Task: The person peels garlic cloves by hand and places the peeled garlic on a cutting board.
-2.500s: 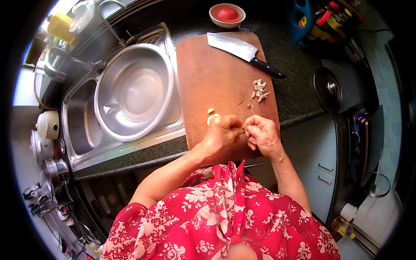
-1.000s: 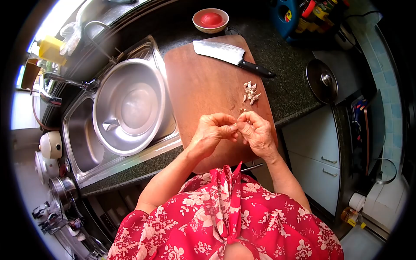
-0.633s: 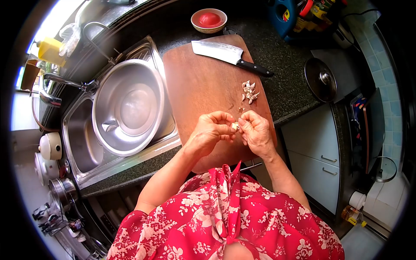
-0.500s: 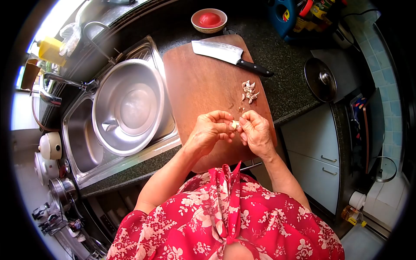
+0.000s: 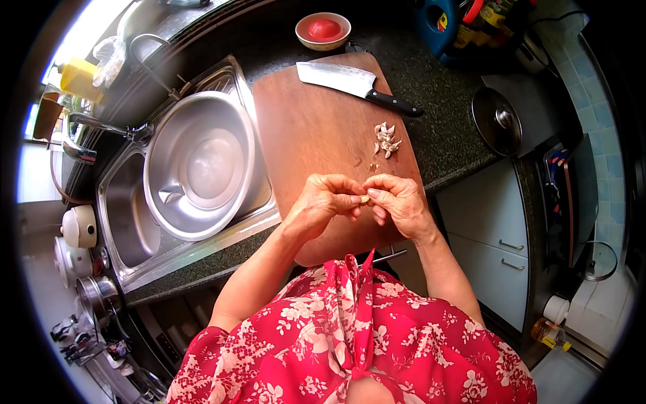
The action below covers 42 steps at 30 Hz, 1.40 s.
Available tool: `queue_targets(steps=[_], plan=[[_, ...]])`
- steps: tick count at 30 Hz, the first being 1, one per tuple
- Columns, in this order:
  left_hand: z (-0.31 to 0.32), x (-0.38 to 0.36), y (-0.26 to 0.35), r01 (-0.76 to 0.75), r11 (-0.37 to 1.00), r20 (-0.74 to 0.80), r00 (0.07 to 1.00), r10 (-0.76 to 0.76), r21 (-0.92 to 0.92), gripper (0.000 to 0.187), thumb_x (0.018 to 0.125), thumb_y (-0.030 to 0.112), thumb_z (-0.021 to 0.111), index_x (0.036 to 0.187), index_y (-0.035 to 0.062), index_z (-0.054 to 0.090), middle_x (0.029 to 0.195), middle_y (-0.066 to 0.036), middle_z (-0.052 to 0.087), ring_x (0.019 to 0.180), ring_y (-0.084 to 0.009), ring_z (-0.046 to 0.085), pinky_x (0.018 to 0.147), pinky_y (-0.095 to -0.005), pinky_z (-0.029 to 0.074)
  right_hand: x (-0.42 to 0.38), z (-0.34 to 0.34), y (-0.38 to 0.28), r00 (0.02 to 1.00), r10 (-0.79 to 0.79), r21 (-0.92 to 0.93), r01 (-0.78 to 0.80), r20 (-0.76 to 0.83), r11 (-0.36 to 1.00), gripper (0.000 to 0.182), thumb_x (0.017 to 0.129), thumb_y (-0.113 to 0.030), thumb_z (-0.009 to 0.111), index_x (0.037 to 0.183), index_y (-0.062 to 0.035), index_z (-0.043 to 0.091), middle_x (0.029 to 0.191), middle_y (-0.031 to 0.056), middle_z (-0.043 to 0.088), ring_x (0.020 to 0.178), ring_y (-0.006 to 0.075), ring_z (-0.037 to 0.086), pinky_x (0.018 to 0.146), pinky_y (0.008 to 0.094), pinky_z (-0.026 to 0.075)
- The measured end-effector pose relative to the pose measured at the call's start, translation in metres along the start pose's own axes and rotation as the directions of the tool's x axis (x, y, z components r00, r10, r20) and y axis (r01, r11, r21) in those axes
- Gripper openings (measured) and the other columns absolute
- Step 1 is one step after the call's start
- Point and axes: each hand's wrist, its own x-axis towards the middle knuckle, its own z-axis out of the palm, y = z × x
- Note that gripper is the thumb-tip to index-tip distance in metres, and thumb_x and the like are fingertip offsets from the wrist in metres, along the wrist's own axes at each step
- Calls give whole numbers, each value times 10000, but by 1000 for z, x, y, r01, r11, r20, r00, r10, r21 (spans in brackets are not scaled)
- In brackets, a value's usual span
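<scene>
Over the near part of the wooden cutting board (image 5: 303, 121), my two hands meet at a small pale garlic clove (image 5: 365, 199). My left hand (image 5: 328, 204) pinches it between thumb and fingers. From the other side, my right hand (image 5: 398, 204) is closed with its fingertips against the clove. Beyond my right hand lies a small pile of garlic cloves (image 5: 386, 139), with bits of skin (image 5: 373, 166) just below it. A cleaver (image 5: 340, 76) with a black handle rests across the far end of the board, its blade to the left.
Left of the board, a large metal basin (image 5: 208, 161) sits over the sink (image 5: 138, 215), near a faucet (image 5: 101, 128). A bowl (image 5: 323, 32) holding something red stands behind the board. To the right are a pot lid (image 5: 496, 121) and a blue caddy of bottles (image 5: 437, 27).
My right hand's fingers have shifted, its fingertips now closer to my left hand's. The clove shows less between them. Everything else stays in place.
</scene>
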Motion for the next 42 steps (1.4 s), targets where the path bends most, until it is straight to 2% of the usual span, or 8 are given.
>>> queue_targets(steps=[5, 18, 24, 26, 36, 39, 41, 42], plan=[[-4, 2, -3, 46, 991, 13, 999, -45, -123, 49, 775, -11, 585, 816, -39, 588, 711, -97, 602, 584, -139, 575, 529, -244, 489, -5, -2, -10, 997, 68, -165, -60, 42, 984, 105, 848, -35, 499, 917, 29, 546, 678, 24, 528, 479, 40, 431, 409, 170, 375], [-2, 4, -6, 57, 990, -5, 998, -58, -127, 43, 799, 5, 565, 821, -32, 563, 735, -107, 594, 580, -143, 569, 499, -254, 487, -8, 3, -5, 988, 151, -61, -151, -8, 987, 74, 862, -42, 453, 866, -4, 516, 644, 15, 492, 447, 20, 376, 390, 156, 317], [-4, 6, -7, 83, 975, 9, 997, -83, -207, 63, 813, 15, 545, 843, -40, 553, 730, -118, 591, 572, -152, 561, 494, -257, 484, -10, 1, 3, 994, -104, -327, 109, 33, 939, 86, 859, -45, 451, 868, 1, 524, 641, 8, 485, 454, 18, 371, 393, 158, 309], [-8, 8, -10, 124, 945, 77, 991, -105, -303, 44, 805, -8, 540, 836, -36, 552, 756, -146, 601, 579, -181, 562, 496, -269, 478, -11, 0, 3, 996, -79, -282, 88, 44, 955, 95, 859, -51, 453, 870, 6, 528, 642, 8, 488, 462, 18, 374, 394, 158, 309], [-6, 8, -8, 132, 940, 98, 989, -106, -313, 58, 808, -9, 533, 834, -57, 552, 748, -135, 594, 559, -158, 556, 490, -253, 484, -11, 3, 10, 995, 89, 149, -95, 45, 984, 88, 848, -51, 469, 886, 9, 522, 637, 15, 477, 452, 27, 352, 386, 161, 304], [0, 8, -8, 1, 994, -21, 1000, -3, -110, 96, 805, 21, 554, 861, -56, 570, 755, -125, 607, 581, -149, 569, 509, -244, 482, -9, 9, 19, 995, 78, 195, -65, -57, 979, 84, 856, -55, 470, 891, 0, 523, 650, 3, 486, 462, 20, 361, 392, 159, 301], [3, 6, -6, -66, 996, -103, 993, 59, -63, 122, 803, 46, 570, 871, -56, 581, 734, -102, 609, 568, -127, 568, 507, -233, 481, -8, 13, 23, 980, -118, -230, 80, -159, 970, 75, 849, -33, 462, 875, -23, 533, 652, -18, 500, 493, 27, 399, 426, 169, 317], [4, 5, -5, -65, 996, -102, 993, 58, -63, 122, 803, 46, 570, 871, -56, 581, 734, -102, 609, 568, -127, 568, 507, -233, 481, -8, 13, 24, 975, -159, -308, 106, -152, 945, 73, 854, -38, 465, 882, -19, 530, 657, -10, 515, 508, 34, 416, 441, 185, 340]])
